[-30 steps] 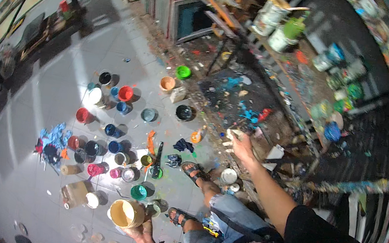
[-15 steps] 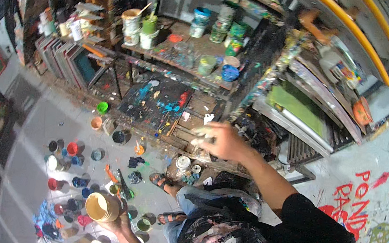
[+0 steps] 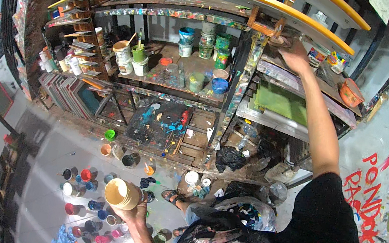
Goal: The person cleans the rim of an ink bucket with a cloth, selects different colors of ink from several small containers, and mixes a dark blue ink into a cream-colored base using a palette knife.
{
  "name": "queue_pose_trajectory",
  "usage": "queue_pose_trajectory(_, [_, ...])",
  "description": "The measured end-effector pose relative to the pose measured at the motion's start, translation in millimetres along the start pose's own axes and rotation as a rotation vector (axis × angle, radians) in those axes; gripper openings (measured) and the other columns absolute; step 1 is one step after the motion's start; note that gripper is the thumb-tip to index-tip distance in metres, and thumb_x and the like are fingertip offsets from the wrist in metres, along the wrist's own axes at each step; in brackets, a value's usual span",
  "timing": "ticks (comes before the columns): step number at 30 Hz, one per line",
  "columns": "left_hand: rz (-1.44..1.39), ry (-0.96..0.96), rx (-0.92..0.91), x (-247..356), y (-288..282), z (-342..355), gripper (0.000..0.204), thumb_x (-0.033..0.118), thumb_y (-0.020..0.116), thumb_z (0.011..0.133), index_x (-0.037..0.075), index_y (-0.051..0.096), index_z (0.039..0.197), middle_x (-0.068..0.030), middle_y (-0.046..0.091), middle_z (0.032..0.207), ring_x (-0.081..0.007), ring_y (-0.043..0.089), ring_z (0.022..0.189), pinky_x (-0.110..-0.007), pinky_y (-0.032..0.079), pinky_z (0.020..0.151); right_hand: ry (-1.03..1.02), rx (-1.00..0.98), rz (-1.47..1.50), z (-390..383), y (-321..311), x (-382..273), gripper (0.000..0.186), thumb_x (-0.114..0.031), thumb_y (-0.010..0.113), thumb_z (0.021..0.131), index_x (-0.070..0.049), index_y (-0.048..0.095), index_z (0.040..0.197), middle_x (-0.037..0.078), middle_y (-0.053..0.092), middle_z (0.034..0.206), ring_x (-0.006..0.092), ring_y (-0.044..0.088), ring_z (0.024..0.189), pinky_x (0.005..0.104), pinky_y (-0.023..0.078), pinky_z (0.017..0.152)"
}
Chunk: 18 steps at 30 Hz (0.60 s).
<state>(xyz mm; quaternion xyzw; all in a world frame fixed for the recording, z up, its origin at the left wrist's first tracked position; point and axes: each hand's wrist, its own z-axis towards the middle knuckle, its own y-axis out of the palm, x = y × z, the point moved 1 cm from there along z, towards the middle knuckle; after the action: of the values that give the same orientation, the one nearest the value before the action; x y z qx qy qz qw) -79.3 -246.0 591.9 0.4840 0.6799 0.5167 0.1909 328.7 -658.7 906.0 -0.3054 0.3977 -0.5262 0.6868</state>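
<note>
My left hand (image 3: 136,212) is closed around a cream-yellow plastic tub (image 3: 126,195). The tub is tilted with its mouth toward me, and its inside wall is coated in pale cream. At the upper right, my right hand (image 3: 296,59) reaches over a paint-stained side shelf (image 3: 334,84). Its fingers look spread and slightly blurred, close to a small round brownish dish or lid (image 3: 277,41); whether they touch it I cannot tell. Just right of that hand stand a white labelled tub (image 3: 317,55) and an orange bowl (image 3: 351,93).
Yellow-edged boards (image 3: 274,12) jut out above my right hand. Stacked paint pots (image 3: 186,43) fill the middle shelf. Many small paint cups (image 3: 86,174) stand on the tiled floor around my sandalled feet. Framed screens (image 3: 63,92) lean at the left, and a clear plastic bag (image 3: 261,215) lies beside me.
My right hand has moved up and to the right, from over the lower rack to the side shelf. The view has shifted; my left hand still holds the tub.
</note>
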Motion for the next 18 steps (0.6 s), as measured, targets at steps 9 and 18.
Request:
queue_pose_trajectory(9, [-0.023, 0.101, 0.125, -7, 20, -54, 0.051, 0.056, 0.048, 0.091, 0.016, 0.061, 0.120, -0.0136, 0.067, 0.114, -0.0312, 0.066, 0.099, -0.049, 0.056, 0.082, -0.391, 0.152, -0.034, 181, 102, 112, 0.093, -0.062, 0.070, 0.074, -0.014, 0.039, 0.147, 0.019, 0.051, 0.142, 0.0394, 0.049, 0.130, 0.0494, 0.031, 0.115])
queue_pose_trajectory(18, [0.088, 0.213, 0.047, 13, -7, -39, 0.049, 0.052, 0.043, 0.095, 0.013, 0.058, 0.120, -0.0077, 0.064, 0.113, -0.0265, 0.064, 0.100, -0.048, 0.055, 0.083, -0.262, 0.334, 0.119, 86, 69, 96, 0.083, -0.049, 0.072, 0.074, -0.010, 0.045, 0.143, 0.019, 0.053, 0.140, 0.0352, 0.051, 0.128, 0.0457, 0.041, 0.107])
